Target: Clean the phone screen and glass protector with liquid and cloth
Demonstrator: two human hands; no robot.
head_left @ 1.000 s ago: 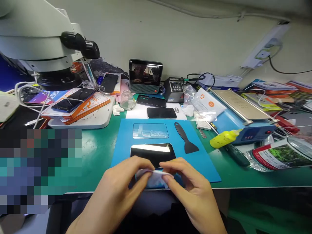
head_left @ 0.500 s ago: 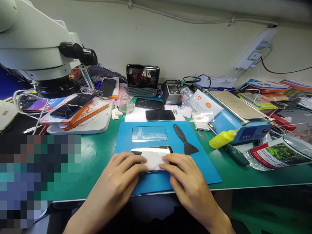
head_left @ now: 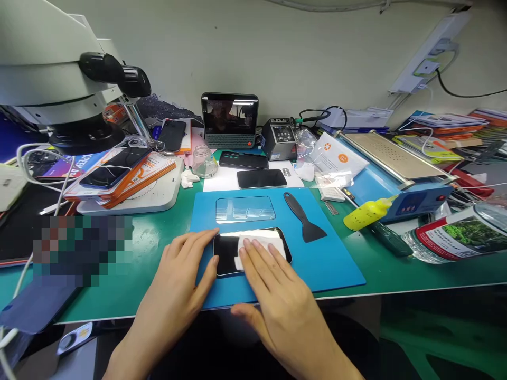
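A phone (head_left: 227, 259) lies screen up, lengthwise, on the blue mat (head_left: 336, 264). My left hand (head_left: 186, 269) steadies its left end, fingertips at the far corner and thumb at the near part of that edge. With fingers stretched and close together, my right hand (head_left: 277, 285) presses a folded white wipe (head_left: 243, 248) onto the right half of the screen; its thumb sticks out to the left. Beyond the phone lies a clear glass screen protector (head_left: 245, 210). Right of that, a black plastic scraper (head_left: 304, 219) rests on the mat.
Two dark phones (head_left: 261, 178) lie near a glass jar (head_left: 205, 162) and a display (head_left: 229, 121). A microscope (head_left: 79, 89) overhangs the left side. To the right are a yellow bottle (head_left: 364, 214), a screwdriver (head_left: 390, 240), a heating plate (head_left: 396, 158) and a labelled clear container (head_left: 455, 235).
The wipe, earlier between both hands, is now under my right hand alone, over the screen's right half. My left hand has let go of it and moved to the phone's left end.
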